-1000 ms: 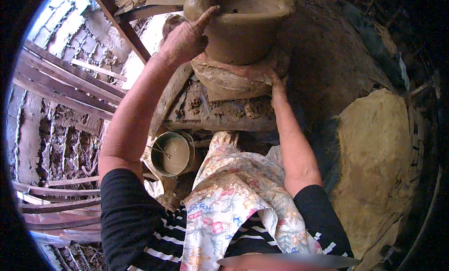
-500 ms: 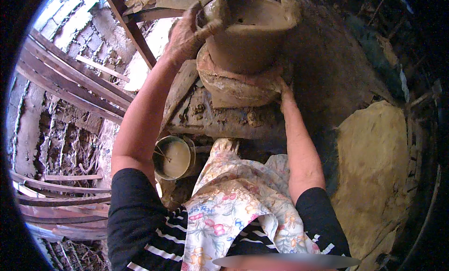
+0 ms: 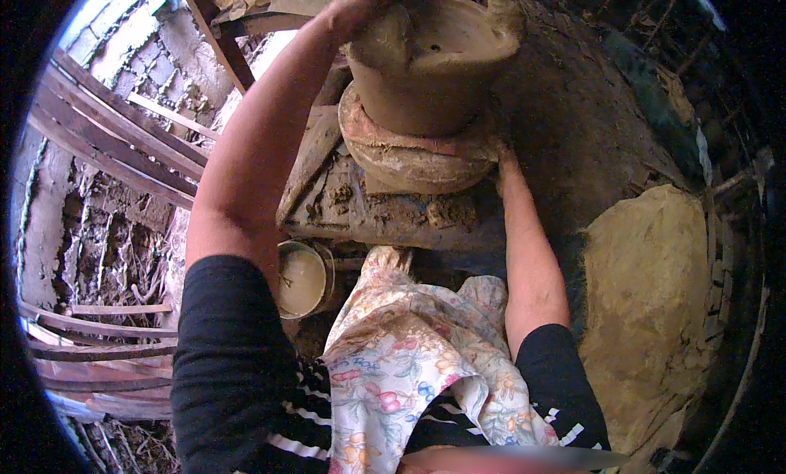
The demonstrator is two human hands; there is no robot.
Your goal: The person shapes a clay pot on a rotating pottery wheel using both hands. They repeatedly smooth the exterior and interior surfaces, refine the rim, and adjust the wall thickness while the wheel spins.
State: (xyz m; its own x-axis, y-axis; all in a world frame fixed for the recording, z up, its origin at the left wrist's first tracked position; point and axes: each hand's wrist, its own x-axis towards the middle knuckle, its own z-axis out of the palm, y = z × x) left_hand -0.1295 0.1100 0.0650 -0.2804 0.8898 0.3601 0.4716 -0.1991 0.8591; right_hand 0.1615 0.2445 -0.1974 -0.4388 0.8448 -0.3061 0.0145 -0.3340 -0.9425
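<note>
1. Clay pot [image 3: 432,71], upper centre of the frame, upright on a round base [image 3: 413,163]. Two raised lumps on its rim, left and right; small dark spot inside on the floor.
2. Your left hand [image 3: 359,7] is at the pot's upper-left rim, touching or very near it. Fingers run behind the lump and toward the frame's top edge; cannot tell whether they press or pinch.
3. Your right hand [image 3: 505,152] is low at the base's right edge. Fingertips lost in shadow; grip cannot be told.
4. Judgement: the clay looks soft, so use light, even pressure with your left hand and back the wall against sagging. Let your right hand steady the base, clear of the pot's side.
5. Surface: rough, soiled bench [image 3: 352,220] below the base, with clay crumbs [image 3: 449,212] near its front edge.
6. Room: bucket [image 3: 326,287] of murky liquid left of your patterned apron [image 3: 434,343]; wooden slats [image 3: 123,128] along the left; yellowish sheet [image 3: 647,294] at right; deep shade upper right.
</note>
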